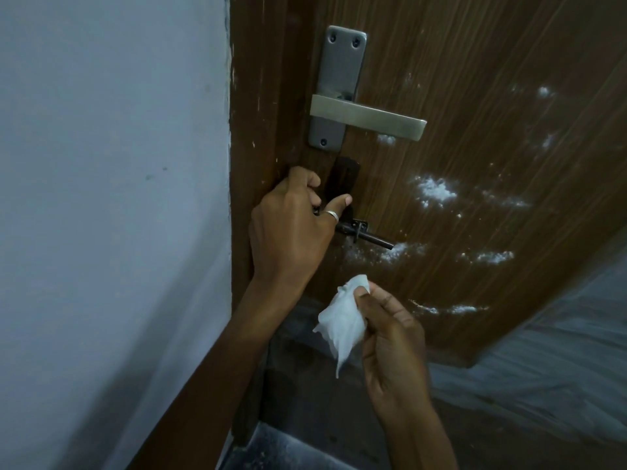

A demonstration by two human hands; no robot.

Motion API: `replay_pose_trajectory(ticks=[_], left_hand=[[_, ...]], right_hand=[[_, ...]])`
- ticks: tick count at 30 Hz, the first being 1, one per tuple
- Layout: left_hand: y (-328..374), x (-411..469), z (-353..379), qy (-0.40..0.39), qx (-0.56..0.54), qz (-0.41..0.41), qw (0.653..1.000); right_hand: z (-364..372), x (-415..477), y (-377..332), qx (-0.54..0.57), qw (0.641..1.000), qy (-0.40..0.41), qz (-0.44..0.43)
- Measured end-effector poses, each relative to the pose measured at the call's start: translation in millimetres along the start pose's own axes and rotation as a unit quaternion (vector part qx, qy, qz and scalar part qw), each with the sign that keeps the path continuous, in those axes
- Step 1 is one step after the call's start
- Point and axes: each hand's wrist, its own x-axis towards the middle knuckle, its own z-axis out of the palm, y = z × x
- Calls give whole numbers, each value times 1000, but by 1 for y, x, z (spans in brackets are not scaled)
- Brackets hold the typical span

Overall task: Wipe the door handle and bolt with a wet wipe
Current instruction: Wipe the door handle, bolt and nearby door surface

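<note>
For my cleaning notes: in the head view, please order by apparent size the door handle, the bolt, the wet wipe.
1. door handle
2. wet wipe, nearer the camera, so unsure against the handle
3. bolt, partly hidden by the left hand

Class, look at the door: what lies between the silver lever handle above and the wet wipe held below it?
In the head view, the dark bolt sits between the lever handle and the wet wipe, with the left hand gripping the bolt's end. The right hand holds the wipe.

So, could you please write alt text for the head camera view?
A person's left hand grips the dark bolt on a brown door, while the right hand holds a crumpled white wet wipe below it. The silver door handle sits above, untouched.
</note>
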Motion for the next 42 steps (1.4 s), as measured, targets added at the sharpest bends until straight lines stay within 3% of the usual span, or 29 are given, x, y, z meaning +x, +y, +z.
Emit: replay_pose_trajectory(ticks=[5, 10, 12, 16, 20, 23, 26, 32, 38, 42], left_hand=[[-5, 0, -13, 7, -16, -3, 1000], [-29, -43, -25, 105, -1, -33, 994], [-44, -60, -20, 126, 6, -50, 991], [-59, -71, -12, 133, 1, -40, 990], [-63, -72, -10, 125, 9, -9, 992], [-67, -72, -11, 119, 19, 6, 993], [-68, -71, -10, 119, 22, 7, 993], [-71, -70, -7, 125, -6, 8, 992], [-67, -71, -9, 126, -7, -2, 992], [-67, -71, -9, 120, -3, -4, 993]], right_hand=[[6, 1, 0, -77, 997, -24, -19], [11, 7, 20, -259, 958, -5, -122], [17, 14, 29, -338, 916, 9, -214], [39, 33, 35, -441, 800, 50, -405], [63, 56, 35, -512, 697, 41, -501], [68, 62, 37, -610, 623, 8, -489], [69, 57, 31, -653, 628, -12, -423], [65, 36, 14, -589, 630, 41, -504], [75, 54, 24, -720, 525, 10, -454], [64, 51, 24, -723, 532, 32, -439]])
